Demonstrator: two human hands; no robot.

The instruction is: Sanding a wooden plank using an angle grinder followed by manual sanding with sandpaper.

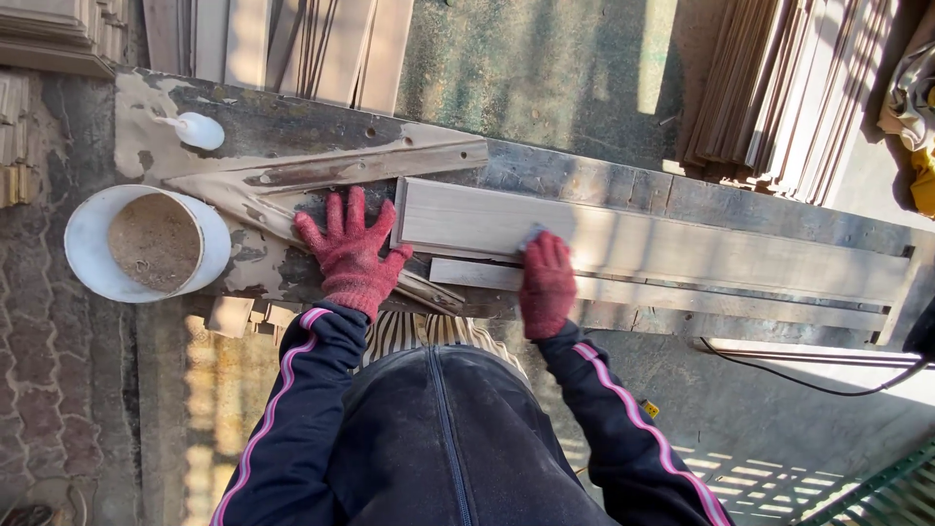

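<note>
- Head view looks straight down on a worn workbench (584, 180) smeared with pale dried filler.
- At nine o'clock a white tub (97, 273) hangs over the bench edge, part full of brownish powder; a small white squeeze bottle (198, 130) lies at ten o'clock.
- Left hand (349, 253), in a red knit glove, lies released with fingers spread flat on the bench, beside the near end of the pale wooden board (682, 244), bracing.
- Right hand (545, 282), gloved the same, is clenched on a small grey pad (532, 235) pressed to the board's near edge, close to its left end.
- By my judgement the rubbing is early: the pad sits near the left end, and most of the length toward three o'clock lies beyond it.
- A thin wooden strip (701, 297) lies just beside the board, and angled battens (331, 170) crowd its left end.
- Stacked slats (779, 88) stand at one o'clock; a black cable (808, 385) trails at four o'clock.
</note>
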